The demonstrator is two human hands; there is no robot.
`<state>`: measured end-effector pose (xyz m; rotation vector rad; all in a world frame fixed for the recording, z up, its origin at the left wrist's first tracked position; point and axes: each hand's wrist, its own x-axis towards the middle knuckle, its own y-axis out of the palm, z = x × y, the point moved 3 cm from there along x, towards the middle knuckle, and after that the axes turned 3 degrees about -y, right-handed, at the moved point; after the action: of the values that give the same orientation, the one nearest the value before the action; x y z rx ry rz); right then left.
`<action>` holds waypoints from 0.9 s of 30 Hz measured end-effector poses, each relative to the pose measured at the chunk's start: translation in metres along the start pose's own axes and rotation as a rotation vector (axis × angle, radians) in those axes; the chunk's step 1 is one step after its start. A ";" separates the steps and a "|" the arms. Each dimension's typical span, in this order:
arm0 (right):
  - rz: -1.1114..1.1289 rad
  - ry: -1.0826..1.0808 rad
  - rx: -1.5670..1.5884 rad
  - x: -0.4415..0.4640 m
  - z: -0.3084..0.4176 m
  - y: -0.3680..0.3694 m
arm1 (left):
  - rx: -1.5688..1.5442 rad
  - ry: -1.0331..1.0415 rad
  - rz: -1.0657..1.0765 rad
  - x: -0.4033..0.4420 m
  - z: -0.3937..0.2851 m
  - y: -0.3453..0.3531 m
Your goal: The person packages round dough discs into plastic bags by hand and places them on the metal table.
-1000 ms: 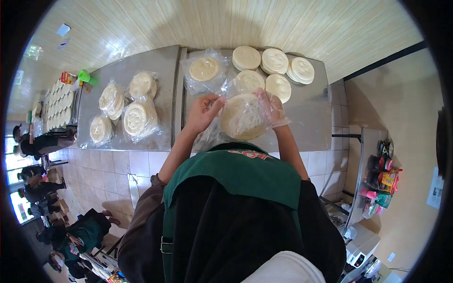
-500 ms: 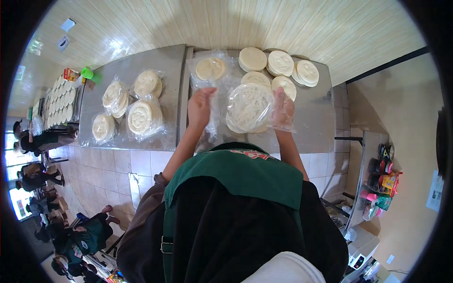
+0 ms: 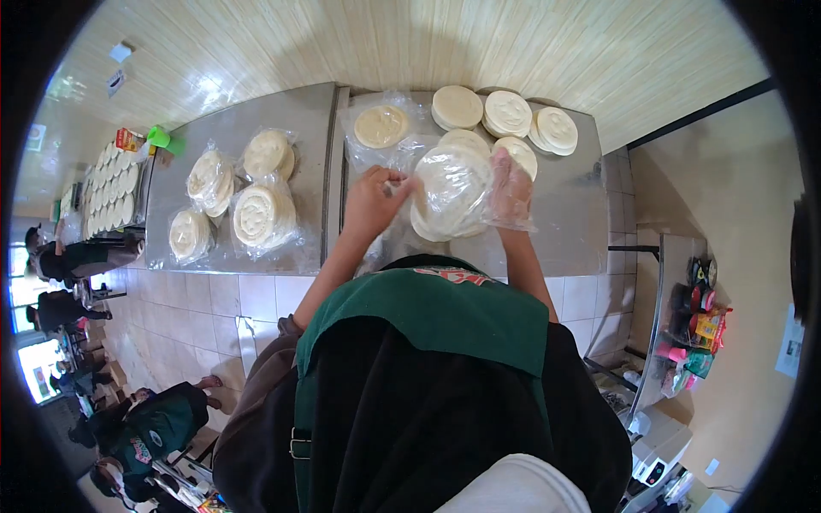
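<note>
The left hand (image 3: 376,203) has its fingers curled in, thumb and index tips at the left edge of a stack of pale flat breads (image 3: 451,190) under shiny clear film; whether those tips pinch the film or only touch it cannot be told. The right hand (image 3: 511,190), covered in thin clear plastic to the wrist, lies along the stack's right edge with its fingers pointing away from the body, and how firmly it grips cannot be told either. The stack sits between the two hands, over the near half of a metal table (image 3: 564,218), overlapping the view of another bread pile (image 3: 463,138) just beyond. Past the left hand, a bread in a loose clear bag (image 3: 381,126) lies near the table's far left corner; bare stacks (image 3: 508,112) stand along the far edge, and one more (image 3: 518,156) is partly behind the right hand. On the adjoining left table (image 3: 295,227) are four bagged stacks (image 3: 263,214). Farther left, rows of pale discs (image 3: 111,192) lie near a green cup (image 3: 157,135), with other people (image 3: 158,432) lower down that side. To the right stands a shelf (image 3: 670,256) bearing colourful packets (image 3: 708,329).
</note>
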<state>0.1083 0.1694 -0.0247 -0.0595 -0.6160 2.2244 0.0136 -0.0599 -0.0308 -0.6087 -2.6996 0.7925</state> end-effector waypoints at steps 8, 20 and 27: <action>0.079 0.059 -0.121 0.030 -0.030 -0.001 | -0.189 -0.045 0.407 0.010 0.003 -0.010; 0.648 -0.248 0.179 -0.047 -0.027 0.096 | 0.143 -0.009 0.150 -0.002 -0.011 0.017; 0.308 -0.250 -0.031 -0.077 -0.027 0.091 | 0.128 -0.037 0.077 -0.006 -0.017 0.003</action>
<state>0.1023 0.0744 -0.1015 0.1170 -0.8232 2.5425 0.0261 -0.0526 -0.0192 -0.6773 -2.6469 0.9968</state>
